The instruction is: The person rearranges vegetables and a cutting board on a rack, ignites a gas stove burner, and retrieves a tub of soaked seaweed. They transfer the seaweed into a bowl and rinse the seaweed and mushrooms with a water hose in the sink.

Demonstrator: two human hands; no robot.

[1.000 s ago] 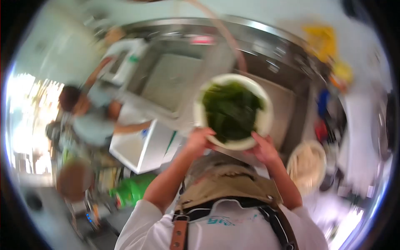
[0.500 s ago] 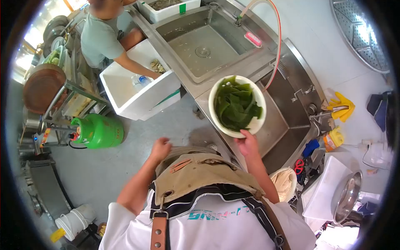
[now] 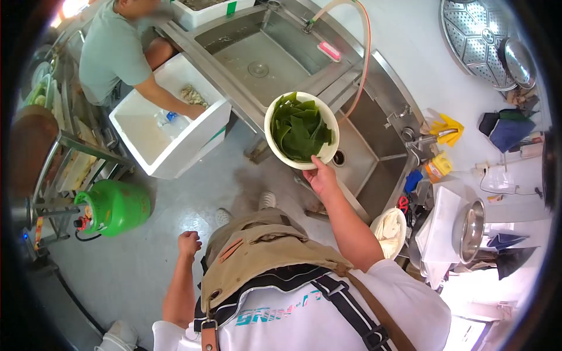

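My right hand [image 3: 320, 177] grips the near rim of a white bowl [image 3: 325, 147], thumb over the edge. Flat dark-green leafy pieces, probably kelp [image 3: 300, 126], fill most of it. The bowl is in the air in front of the sink counter's near edge, partly covering the second basin from view. My left hand [image 3: 189, 242] hangs at my side above the floor, its fingers curled in with nothing seen in them.
Two steel sinks [image 3: 257, 50] run along the wall, with a hose [image 3: 367, 44] at the tap. A person [image 3: 117, 52] reaches into a white foam box [image 3: 134, 153] on the left. A green gas cylinder [image 3: 120, 207] stands on the floor by a metal rack [image 3: 88, 143].
My view has turned and shifted right, so the surroundings slide left. The bowl stays in my right hand. My left hand has lowered toward my side.
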